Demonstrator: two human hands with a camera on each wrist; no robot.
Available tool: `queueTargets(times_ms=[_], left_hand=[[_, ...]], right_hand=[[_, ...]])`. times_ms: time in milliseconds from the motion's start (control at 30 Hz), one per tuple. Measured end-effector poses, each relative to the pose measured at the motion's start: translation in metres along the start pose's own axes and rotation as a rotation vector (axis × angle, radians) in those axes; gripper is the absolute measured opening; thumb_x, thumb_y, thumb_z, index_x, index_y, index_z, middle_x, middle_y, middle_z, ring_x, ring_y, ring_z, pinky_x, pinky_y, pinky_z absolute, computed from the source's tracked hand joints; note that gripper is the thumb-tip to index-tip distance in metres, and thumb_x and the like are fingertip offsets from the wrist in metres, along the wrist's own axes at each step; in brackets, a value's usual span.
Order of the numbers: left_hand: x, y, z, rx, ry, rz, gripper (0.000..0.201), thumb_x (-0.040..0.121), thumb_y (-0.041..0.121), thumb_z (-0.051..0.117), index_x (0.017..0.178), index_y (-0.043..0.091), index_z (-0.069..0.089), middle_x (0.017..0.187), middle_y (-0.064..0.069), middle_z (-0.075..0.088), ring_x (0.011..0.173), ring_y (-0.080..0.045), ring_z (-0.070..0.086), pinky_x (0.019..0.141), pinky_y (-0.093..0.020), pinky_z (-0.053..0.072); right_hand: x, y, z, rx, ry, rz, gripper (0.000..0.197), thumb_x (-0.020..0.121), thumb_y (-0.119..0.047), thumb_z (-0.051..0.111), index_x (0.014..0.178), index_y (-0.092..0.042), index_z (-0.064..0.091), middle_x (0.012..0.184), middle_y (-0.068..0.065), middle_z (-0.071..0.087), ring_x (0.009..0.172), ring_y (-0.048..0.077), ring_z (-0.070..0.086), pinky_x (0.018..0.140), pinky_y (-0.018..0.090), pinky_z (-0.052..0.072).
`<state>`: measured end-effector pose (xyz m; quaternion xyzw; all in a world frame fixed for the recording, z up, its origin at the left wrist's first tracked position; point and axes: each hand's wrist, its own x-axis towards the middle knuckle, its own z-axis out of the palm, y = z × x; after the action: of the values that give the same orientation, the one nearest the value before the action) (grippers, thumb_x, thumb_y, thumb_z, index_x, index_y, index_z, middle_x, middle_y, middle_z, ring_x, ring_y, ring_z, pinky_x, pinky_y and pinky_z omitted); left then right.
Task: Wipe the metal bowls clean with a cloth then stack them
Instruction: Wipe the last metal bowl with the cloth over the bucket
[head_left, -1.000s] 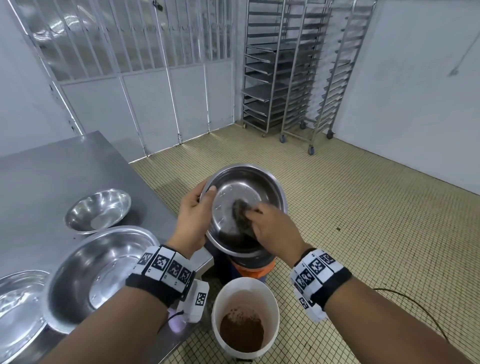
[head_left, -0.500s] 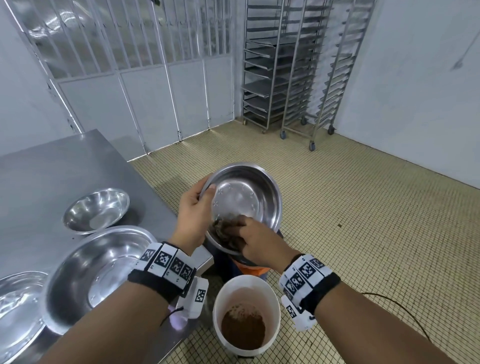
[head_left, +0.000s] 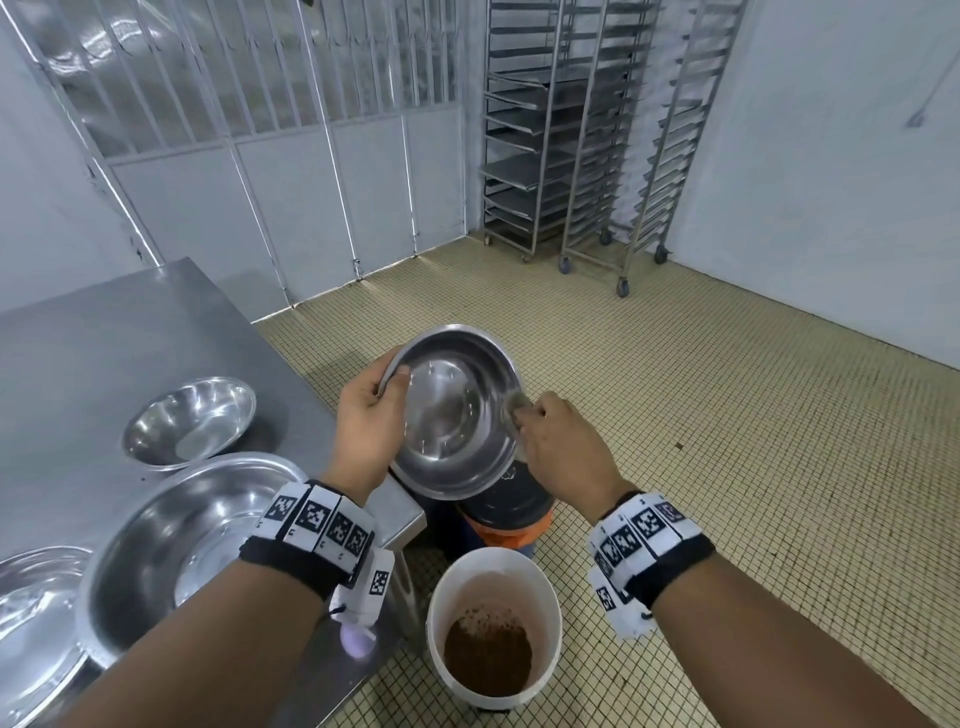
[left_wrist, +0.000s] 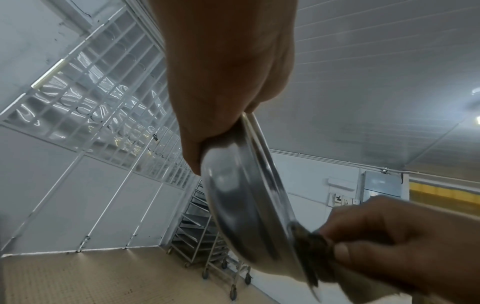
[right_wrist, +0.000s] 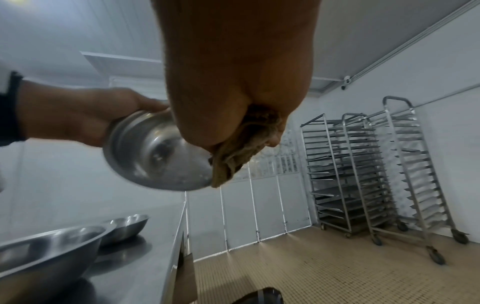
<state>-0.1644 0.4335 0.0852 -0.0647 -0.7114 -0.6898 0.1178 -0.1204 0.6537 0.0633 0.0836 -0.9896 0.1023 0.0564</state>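
Observation:
A metal bowl (head_left: 457, 415) is held tilted in the air past the table's corner, its inside facing me. My left hand (head_left: 371, 415) grips its left rim, thumb inside. My right hand (head_left: 550, 441) pinches a dark cloth (head_left: 511, 410) against the bowl's right rim. The left wrist view shows the bowl (left_wrist: 241, 205) edge-on with the cloth (left_wrist: 309, 244) folded over its rim. In the right wrist view the brownish cloth (right_wrist: 241, 152) bunches under my fingers beside the bowl (right_wrist: 155, 156). Three more bowls rest on the table: small (head_left: 189, 423), large (head_left: 182, 545) and another (head_left: 36, 623) at the left edge.
The steel table (head_left: 104, 338) fills the left. Below the held bowl stand a black-and-orange container (head_left: 511, 514) and a white bucket (head_left: 493, 629) holding brown powder. Two wheeled tray racks (head_left: 582, 135) stand at the back wall on the tiled floor.
My right hand slid the cloth from the bowl's inside bottom to its right rim. The bowl tilted a little more toward the left.

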Motion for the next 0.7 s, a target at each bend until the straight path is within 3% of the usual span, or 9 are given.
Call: queueTargets(times_ms=[133,267,400,500,600,700], left_hand=[[-0.004,0.003,0.010,-0.005,-0.071,-0.024,0.029,0.106,0.009,0.053,0.125,0.019,0.073,0.106,0.011,0.079,0.100,-0.005,0.073,0.084,-0.019,0.057],[0.006,0.007,0.006,-0.001,-0.046,-0.014,0.031,0.105,0.007,0.054,0.127,0.018,0.073,0.108,0.013,0.078,0.104,-0.002,0.071,0.087,-0.018,0.055],[0.008,0.006,-0.003,0.011,-0.044,-0.003,0.033,0.105,0.006,0.053,0.122,0.026,0.073,0.107,0.018,0.078,0.103,0.000,0.071,0.085,-0.014,0.054],[0.005,0.003,-0.003,-0.018,-0.032,-0.001,0.032,0.106,0.007,0.053,0.121,0.025,0.074,0.109,0.012,0.078,0.105,-0.006,0.071,0.089,-0.020,0.055],[0.002,0.000,-0.001,-0.047,-0.039,-0.040,0.029,0.106,0.006,0.053,0.120,0.020,0.074,0.102,0.009,0.079,0.098,-0.009,0.073,0.084,-0.023,0.057],[-0.001,-0.001,0.001,-0.068,-0.065,-0.084,0.027,0.106,0.010,0.053,0.124,0.016,0.073,0.103,0.001,0.079,0.099,-0.020,0.075,0.086,-0.034,0.061]], right_hand=[[0.016,-0.016,0.000,0.046,0.097,-0.009,0.033,0.102,-0.020,0.049,0.135,-0.015,0.055,0.122,0.006,0.048,0.106,0.022,0.052,0.080,0.034,0.056],[0.006,-0.026,0.019,-0.004,-0.060,-0.044,0.026,0.098,-0.015,0.055,0.122,-0.011,0.064,0.127,0.005,0.048,0.110,0.020,0.052,0.083,0.030,0.048],[0.008,-0.024,0.022,0.204,-0.127,-0.072,0.030,0.101,-0.025,0.053,0.127,-0.016,0.065,0.109,-0.008,0.044,0.095,0.012,0.050,0.076,0.025,0.036],[0.014,-0.017,0.012,0.358,-0.151,-0.095,0.042,0.099,-0.022,0.052,0.140,-0.025,0.058,0.116,-0.012,0.046,0.101,0.005,0.046,0.085,0.023,0.041],[0.020,-0.011,-0.004,0.448,-0.103,-0.098,0.054,0.095,-0.013,0.057,0.144,-0.034,0.052,0.129,-0.012,0.056,0.104,0.001,0.054,0.093,0.021,0.047],[0.025,-0.009,-0.023,0.535,0.040,-0.112,0.046,0.095,-0.015,0.063,0.137,-0.034,0.058,0.112,-0.014,0.071,0.102,-0.003,0.064,0.093,0.021,0.052]])
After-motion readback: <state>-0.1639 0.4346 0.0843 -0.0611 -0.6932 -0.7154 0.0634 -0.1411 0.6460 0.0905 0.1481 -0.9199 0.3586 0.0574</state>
